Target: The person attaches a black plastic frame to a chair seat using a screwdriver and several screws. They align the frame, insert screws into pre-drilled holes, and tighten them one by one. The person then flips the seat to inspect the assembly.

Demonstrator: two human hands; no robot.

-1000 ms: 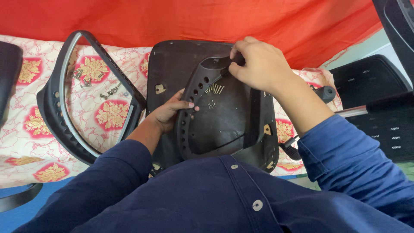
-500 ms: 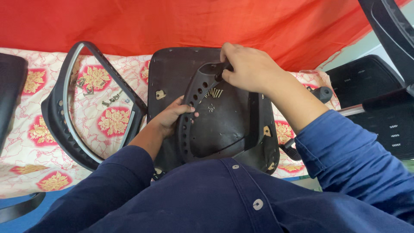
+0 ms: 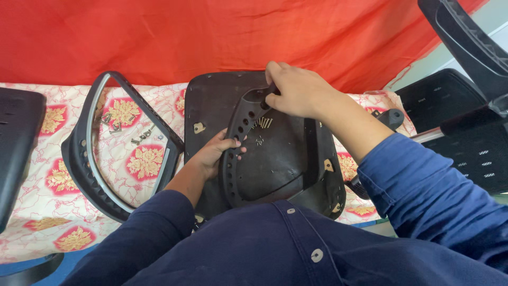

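In the middle of the frame a dark seat pan (image 3: 296, 159) lay upside down on a flowered cloth (image 3: 63, 180), and a black armrest frame (image 3: 238, 143) with a row of holes rested across it. The left hand (image 3: 214, 153) sat at the centre left, its fingers curled and closed over the holed edge of the armrest frame. The right hand (image 3: 299, 90), just above centre, was closed on the upper end of the same frame, thumb and fingers pinched together there. A small bunch of screws (image 3: 264, 123) lay loose on the seat pan just below the right hand. At the left of the frame a second armrest loop (image 3: 92, 159), black with a grey inner strip, lay flat on the cloth, with more small hardware (image 3: 114, 123) scattered inside it. A red drape (image 3: 211, 37) filled the top. Black mesh chair backs (image 3: 465, 122) stood at the right edge.
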